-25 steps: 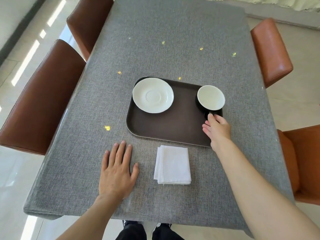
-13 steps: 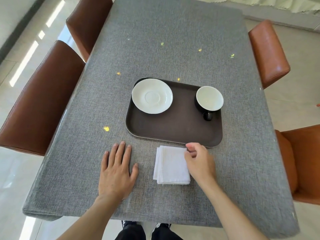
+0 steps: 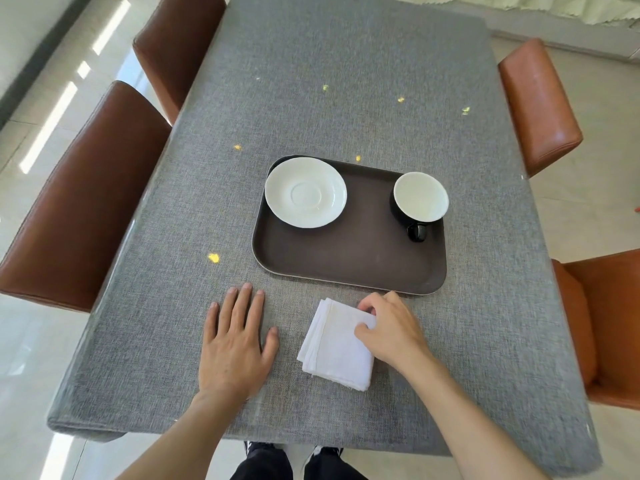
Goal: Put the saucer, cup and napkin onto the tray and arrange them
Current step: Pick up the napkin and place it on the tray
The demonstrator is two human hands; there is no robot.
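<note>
A grey woven tablecloth (image 3: 346,81) is covering a long table, with brown leather chairs (image 3: 86,202) standing along the left and right sides over a pale tiled floor. Small yellow specks (image 3: 213,258) are lying scattered on the cloth.

A dark rectangular tray (image 3: 346,258) is sitting near the middle of the table. The white saucer (image 3: 305,192) is resting in the tray's far left corner. The cup (image 3: 420,200), black outside and white inside, is standing upright in the far right corner, with its handle pointing toward the near edge.

The folded white napkin (image 3: 337,344) is lying on the cloth just near of the tray, outside it and turned at an angle.

The right hand (image 3: 391,330) is resting on the napkin's far right corner, with fingers curled and thumb pinching the fabric edge. The left hand (image 3: 235,341) is lying palm down on the cloth to the left of the napkin, fingers extended and slightly spread, holding nothing.
</note>
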